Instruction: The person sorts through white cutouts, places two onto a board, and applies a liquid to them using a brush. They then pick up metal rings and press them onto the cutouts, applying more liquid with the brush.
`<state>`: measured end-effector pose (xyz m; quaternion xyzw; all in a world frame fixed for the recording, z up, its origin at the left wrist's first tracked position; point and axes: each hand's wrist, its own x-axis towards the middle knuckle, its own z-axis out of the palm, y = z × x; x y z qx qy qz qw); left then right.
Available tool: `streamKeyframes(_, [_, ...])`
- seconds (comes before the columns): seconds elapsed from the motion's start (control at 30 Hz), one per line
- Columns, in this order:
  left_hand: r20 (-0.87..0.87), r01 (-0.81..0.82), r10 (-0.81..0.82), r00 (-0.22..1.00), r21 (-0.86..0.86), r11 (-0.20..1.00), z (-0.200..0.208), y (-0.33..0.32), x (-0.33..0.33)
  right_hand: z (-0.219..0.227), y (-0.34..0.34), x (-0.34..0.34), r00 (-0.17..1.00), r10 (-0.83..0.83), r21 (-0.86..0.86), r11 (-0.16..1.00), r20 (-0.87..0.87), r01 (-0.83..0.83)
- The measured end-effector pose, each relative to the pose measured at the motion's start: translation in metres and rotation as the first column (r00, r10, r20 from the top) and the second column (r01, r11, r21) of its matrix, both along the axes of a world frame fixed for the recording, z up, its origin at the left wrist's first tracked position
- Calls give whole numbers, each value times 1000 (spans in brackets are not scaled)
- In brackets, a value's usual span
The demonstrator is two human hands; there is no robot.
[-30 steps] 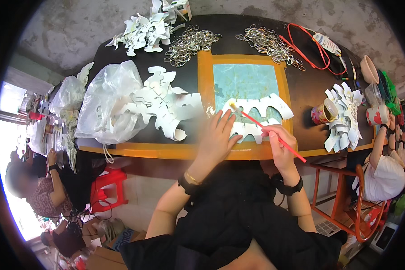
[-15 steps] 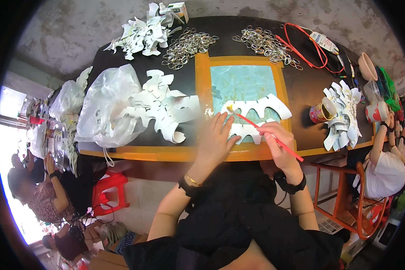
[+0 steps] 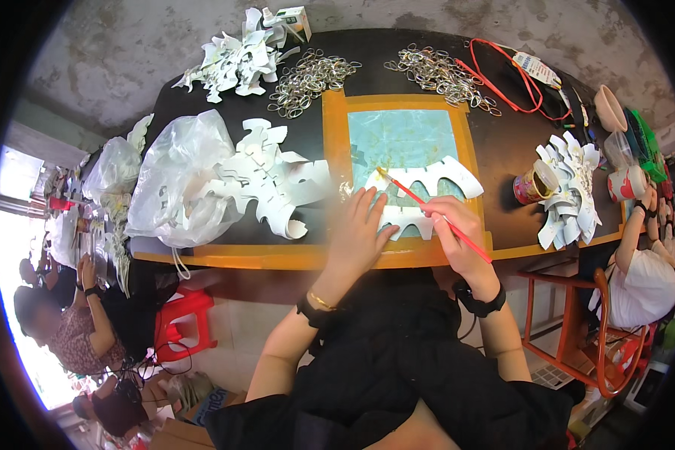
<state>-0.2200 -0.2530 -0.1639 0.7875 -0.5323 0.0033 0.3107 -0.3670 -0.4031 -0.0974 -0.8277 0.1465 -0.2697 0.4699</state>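
My right hand (image 3: 461, 236) pinches the slim red handle of a paintbrush (image 3: 406, 192). The brush tip meets the left end of a curved white cut-out piece (image 3: 431, 178) with arched notches. My left hand (image 3: 356, 234) lies flat with fingers stretched out, its fingertips by the left ends of that piece and of a second notched white piece (image 3: 407, 214) nearer to me. Part of the second piece is hidden by my hands. Both pieces lie over a pale blue-green sheet (image 3: 401, 129) framed with orange tape and marked with yellowish smears.
White cut-outs (image 3: 266, 176) lie beside a clear plastic bag (image 3: 184, 176) on the left. Two heaps of metal rings (image 3: 311, 81) sit at the back. To the right stand an open tin (image 3: 531, 189) and a cut-out stack (image 3: 570, 191). Other people sit at both sides.
My right hand has shifted slightly, and the brush tip has slid a little left and up along the end of the white piece. My left hand keeps its place.
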Motion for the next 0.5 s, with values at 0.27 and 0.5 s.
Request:
streamKeyframes(0.27, [-3,-2,2,1000,11,1000,0,-1,0,1,-4,-4,1000,-15,53,999,19,14])
streamKeyframes(0.5, [-10,-2,2,1000,20,1000,1,0,0,-2,-4,-5,999,35,30,999,30,-36])
